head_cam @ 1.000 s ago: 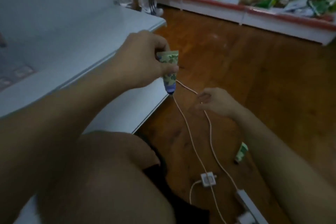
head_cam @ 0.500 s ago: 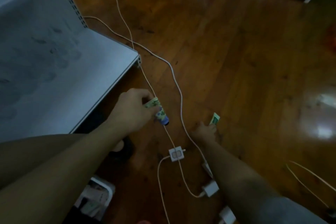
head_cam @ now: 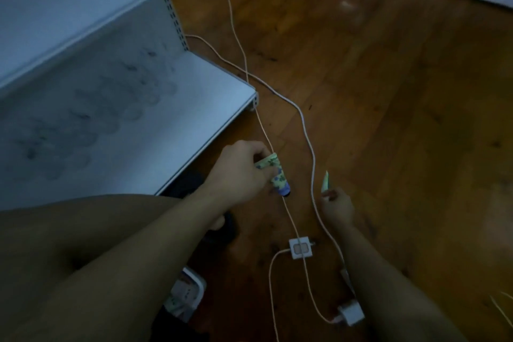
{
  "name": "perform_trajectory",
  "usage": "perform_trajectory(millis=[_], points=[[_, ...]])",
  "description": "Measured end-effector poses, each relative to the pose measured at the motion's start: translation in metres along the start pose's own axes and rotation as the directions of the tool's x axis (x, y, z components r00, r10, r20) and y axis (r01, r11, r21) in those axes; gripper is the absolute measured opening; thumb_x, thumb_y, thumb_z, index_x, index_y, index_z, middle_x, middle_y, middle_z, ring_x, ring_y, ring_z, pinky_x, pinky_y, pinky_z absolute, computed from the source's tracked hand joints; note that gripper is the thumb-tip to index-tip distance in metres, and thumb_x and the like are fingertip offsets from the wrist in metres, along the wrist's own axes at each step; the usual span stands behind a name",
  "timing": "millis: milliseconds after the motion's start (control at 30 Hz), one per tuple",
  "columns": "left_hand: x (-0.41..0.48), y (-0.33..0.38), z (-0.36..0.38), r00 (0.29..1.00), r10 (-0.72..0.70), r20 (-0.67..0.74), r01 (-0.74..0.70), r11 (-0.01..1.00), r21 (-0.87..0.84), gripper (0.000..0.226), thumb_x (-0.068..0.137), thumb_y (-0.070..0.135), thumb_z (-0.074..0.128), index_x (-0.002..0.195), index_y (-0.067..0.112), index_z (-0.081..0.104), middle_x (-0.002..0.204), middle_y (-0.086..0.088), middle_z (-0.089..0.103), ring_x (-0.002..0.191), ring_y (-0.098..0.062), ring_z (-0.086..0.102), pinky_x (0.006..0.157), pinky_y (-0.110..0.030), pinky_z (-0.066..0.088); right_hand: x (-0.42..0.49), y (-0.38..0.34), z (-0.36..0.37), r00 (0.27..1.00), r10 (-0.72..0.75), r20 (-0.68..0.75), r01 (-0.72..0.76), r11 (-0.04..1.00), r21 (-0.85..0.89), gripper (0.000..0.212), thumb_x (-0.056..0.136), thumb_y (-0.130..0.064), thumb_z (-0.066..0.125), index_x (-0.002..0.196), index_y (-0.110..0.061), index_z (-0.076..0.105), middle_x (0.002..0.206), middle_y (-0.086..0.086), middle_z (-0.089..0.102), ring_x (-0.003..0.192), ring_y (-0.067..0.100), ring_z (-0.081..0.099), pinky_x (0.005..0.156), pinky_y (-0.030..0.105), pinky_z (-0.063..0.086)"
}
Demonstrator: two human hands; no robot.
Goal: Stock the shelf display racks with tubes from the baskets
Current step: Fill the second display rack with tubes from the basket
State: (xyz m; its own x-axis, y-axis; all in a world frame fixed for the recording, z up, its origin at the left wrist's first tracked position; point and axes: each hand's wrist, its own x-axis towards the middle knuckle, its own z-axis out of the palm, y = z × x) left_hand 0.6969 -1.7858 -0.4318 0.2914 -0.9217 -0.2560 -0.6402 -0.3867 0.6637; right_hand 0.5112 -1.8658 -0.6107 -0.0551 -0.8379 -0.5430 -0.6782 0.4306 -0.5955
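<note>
Left hand [head_cam: 238, 172] grips tube [head_cam: 279, 178] — leafy green (purple cap).

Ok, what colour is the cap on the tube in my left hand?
Purplish blue cap on the green-patterned tube in the left hand; head view.

Floral tube [head_cam: 278, 176], purple cap down, green tube [head_cam: 324, 181] upright, both handheld

White cables [head_cam: 303, 119] and adapter [head_cam: 300, 248] — wooden floor [head_cam: 402, 119]
</note>
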Motion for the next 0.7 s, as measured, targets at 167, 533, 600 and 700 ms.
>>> perform_trajectory(millis=[167,533,600,700], points=[[-0.009,0.012,-0.069,0.977,0.055,-0.208,-0.049,0.998,0.033,0.019,0.085,0.03,0.07,0.082,0.012,0.064,0.077,-0.003,0.063,0.069,-0.017,0.058,0.057,-0.028,0.044,-0.04,-0.116,-0.018,0.94,-0.342,0.007,0.296,0.822,0.487,0.052,0.077,0.003,0.073,0.116,-0.009,0.041,0.102,0.003,0.057,0.088,0.016,0.06,0.072,0.026,0.05],[-0.125,0.021,-0.268,0.676,0.054,-0.735,-0.157,0.985,-0.072,0.017,0.08,0.024,0.074,0.072,0.016,0.061,0.077,-0.008,0.067,0.071,-0.031,0.066,0.067,-0.05,0.054,-0.236,-0.33,-0.018,0.335,-0.915,0.227,0.726,0.404,0.557,0.02,0.1,-0.022,0.047,0.112,-0.008,0.051,0.085,0.004,0.055,0.069,0.01,0.05,0.064,0.027,0.045],[-0.153,0.014,-0.293,0.618,0.057,-0.784,-0.158,0.986,-0.053,0.016,0.081,0.025,0.074,0.075,0.015,0.063,0.077,-0.009,0.067,0.069,-0.03,0.067,0.065,-0.048,0.055,-0.271,-0.353,-0.005,0.283,-0.912,0.297,0.658,0.41,0.632,0.03,0.103,-0.028,0.035,0.11,-0.01,0.057,0.086,0.002,0.059,0.071,0.012,0.05,0.065,0.027,0.045],[-0.194,-0.005,-0.322,0.555,0.024,-0.832,-0.1,0.994,-0.038,0.014,0.084,0.027,0.071,0.084,0.014,0.065,0.082,-0.008,0.07,0.072,-0.026,0.067,0.066,-0.044,0.056,-0.317,-0.385,0.014,0.189,-0.905,0.38,0.601,0.413,0.684,0.032,0.104,-0.024,0.033,0.103,-0.008,0.061,0.081,0.004,0.063,0.069,0.016,0.057,0.063,0.027,0.049]])
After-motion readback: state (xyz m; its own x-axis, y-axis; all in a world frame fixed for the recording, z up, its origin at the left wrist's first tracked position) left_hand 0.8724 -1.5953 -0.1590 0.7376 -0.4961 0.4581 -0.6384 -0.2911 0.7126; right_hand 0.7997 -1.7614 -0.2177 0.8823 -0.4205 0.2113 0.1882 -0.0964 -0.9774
